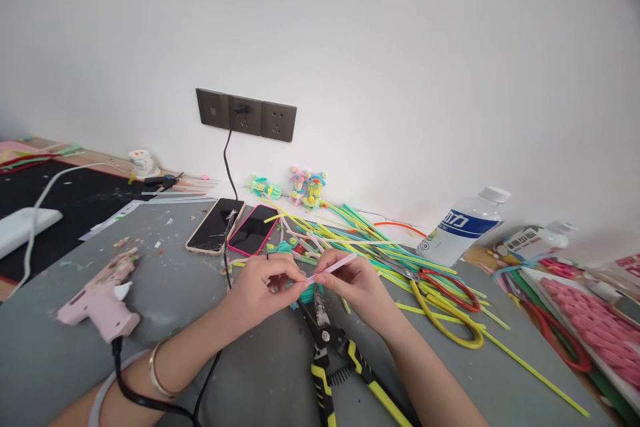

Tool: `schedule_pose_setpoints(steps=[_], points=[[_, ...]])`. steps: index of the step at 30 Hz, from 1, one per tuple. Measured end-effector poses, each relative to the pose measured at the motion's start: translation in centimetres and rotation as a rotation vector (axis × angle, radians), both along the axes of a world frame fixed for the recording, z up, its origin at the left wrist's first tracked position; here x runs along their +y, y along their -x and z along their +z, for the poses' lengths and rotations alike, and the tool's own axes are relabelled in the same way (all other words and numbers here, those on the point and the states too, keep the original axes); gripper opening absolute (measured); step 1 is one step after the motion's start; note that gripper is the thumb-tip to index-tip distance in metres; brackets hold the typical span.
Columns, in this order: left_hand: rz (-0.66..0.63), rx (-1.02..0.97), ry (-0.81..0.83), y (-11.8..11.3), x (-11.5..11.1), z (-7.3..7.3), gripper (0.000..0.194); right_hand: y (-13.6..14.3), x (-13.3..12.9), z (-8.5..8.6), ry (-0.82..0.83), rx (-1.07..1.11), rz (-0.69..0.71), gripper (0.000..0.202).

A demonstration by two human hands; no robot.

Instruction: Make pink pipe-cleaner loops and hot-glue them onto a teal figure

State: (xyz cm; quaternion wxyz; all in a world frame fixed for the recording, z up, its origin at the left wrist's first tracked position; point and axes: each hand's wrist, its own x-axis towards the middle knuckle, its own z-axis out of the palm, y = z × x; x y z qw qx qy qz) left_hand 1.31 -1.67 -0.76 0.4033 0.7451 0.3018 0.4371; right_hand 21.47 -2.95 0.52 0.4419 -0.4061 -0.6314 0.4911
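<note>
Fingers (296, 291) of my left hand (267, 283) pinch one end of a pale pink strip (346, 261); my right hand (353, 283) grips it partway along. I see its long axis crossing my view, free end pointing right, slightly upward. Just below, black-and-yellow pliers (325, 335) splay their handles toward me on the gray tabletop (260, 373); beyond, yellow and teal stems (370, 230) sprawl by the wall (350, 47).
</note>
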Motion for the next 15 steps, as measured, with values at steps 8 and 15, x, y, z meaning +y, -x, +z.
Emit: schedule_pose_setpoints(steps=[8,15], points=[[-0.043,-0.135,0.317,-0.01,0.14,0.66,0.021,0.33,-0.57,0.99,-0.189,-0.003,-0.03,0.016],[-0.055,-0.196,0.44,-0.05,0.25,0.42,0.03,0.48,-0.86,0.9,-0.329,-0.063,-0.057,0.014]])
